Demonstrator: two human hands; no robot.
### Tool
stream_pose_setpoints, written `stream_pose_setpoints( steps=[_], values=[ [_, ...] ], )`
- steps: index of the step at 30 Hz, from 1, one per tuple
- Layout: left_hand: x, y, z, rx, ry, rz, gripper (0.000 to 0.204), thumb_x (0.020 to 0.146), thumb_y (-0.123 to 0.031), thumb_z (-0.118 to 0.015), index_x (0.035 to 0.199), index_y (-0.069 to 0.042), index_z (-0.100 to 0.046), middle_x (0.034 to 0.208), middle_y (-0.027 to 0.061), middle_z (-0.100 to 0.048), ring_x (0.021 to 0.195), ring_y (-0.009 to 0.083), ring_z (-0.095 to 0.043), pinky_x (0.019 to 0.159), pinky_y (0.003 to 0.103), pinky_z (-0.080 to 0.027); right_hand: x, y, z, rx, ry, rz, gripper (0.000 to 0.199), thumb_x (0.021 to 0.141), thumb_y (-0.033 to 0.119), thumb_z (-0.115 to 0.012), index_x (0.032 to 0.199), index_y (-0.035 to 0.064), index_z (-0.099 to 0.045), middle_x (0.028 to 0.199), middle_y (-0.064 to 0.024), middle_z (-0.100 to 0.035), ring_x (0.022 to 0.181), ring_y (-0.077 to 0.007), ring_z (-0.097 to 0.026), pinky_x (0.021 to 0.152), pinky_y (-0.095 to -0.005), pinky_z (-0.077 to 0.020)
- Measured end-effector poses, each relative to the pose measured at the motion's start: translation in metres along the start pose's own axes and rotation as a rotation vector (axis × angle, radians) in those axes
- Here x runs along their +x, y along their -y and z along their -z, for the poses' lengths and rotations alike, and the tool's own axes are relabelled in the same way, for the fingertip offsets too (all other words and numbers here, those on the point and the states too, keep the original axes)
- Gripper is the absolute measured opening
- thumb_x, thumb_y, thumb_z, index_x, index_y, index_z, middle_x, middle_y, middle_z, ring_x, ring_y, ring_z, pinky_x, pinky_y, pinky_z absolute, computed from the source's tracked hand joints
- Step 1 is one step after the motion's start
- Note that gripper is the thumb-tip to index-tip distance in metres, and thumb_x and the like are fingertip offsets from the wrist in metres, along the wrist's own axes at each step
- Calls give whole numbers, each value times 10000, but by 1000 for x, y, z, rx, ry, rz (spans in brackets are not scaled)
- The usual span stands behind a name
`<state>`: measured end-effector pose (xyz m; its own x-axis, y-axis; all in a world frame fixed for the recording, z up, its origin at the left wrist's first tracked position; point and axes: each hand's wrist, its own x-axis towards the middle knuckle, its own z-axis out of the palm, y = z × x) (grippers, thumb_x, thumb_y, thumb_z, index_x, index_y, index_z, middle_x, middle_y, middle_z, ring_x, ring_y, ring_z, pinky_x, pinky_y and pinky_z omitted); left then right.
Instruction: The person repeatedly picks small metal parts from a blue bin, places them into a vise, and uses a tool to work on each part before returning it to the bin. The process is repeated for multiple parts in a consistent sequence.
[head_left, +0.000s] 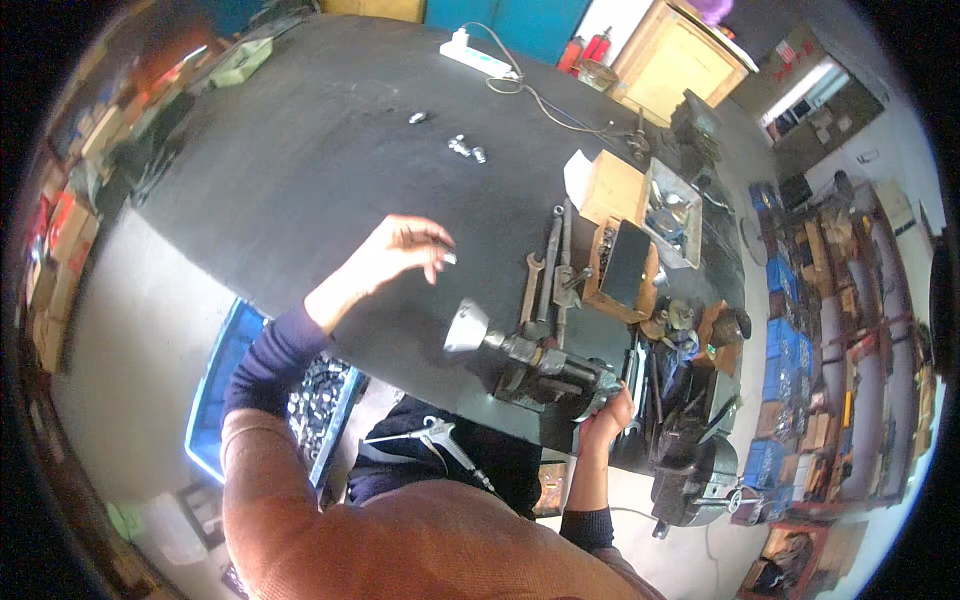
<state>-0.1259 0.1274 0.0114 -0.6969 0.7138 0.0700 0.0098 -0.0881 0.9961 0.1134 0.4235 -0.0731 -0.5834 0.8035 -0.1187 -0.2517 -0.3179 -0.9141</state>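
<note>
My left hand (400, 248) is raised over the dark bench, its fingers pinching a small shiny metal fitting (449, 258). Right of it, a metal bench fixture (548, 368) sits at the near edge, with a whitish cone (467, 328) on its left end. My right hand (607, 412) is closed round the fixture's right end; exactly which part it grips is hidden by the fingers. Farther off on the bench lie several similar fittings (460, 146). An air blow gun (436, 436) rests below the bench edge, in front of my body.
A blue crate (222, 370) of small dark and shiny parts stands below my left arm. Spanners (532, 285), a wooden box (604, 292) and a metal tray (690, 245) lie right of the fixture. A bench vise (692, 475) is at right. A power strip (478, 60) lies at the back.
</note>
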Motion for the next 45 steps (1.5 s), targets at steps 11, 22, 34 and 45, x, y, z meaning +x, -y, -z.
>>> stream_pose_setpoints(
  steps=[11,22,34,45],
  values=[
    [-58,-5,-39,-106,31,-139,135,808,-30,-600,908,60,-611,739,89,-624,611,137,-618,614,239,-496,-8,4,9,-6,7,30,111,792,111,-472,768,18,-527,560,7,-405,447,-60,-309,385,-197,-223],
    [-60,-5,-44,-155,-10,-174,105,788,-3,-601,870,57,-625,716,87,-629,587,132,-612,584,237,-493,-39,26,11,-33,81,89,129,819,82,-466,748,-3,-532,543,21,-360,440,-54,-270,395,-201,-204],
    [-55,-3,-37,3,69,-275,208,747,29,-618,954,22,-619,827,89,-648,752,123,-607,728,254,-483,-4,95,-37,-7,160,113,110,780,118,-426,761,22,-475,515,46,-269,425,-53,-226,351,-197,-150],
    [-53,-8,-43,131,1,-271,247,730,-61,-681,967,-8,-641,842,75,-658,771,128,-605,745,267,-476,73,-15,-7,-79,-124,35,145,776,132,-476,778,11,-556,527,10,-369,448,-108,-334,416,-263,-281]
  ],
)
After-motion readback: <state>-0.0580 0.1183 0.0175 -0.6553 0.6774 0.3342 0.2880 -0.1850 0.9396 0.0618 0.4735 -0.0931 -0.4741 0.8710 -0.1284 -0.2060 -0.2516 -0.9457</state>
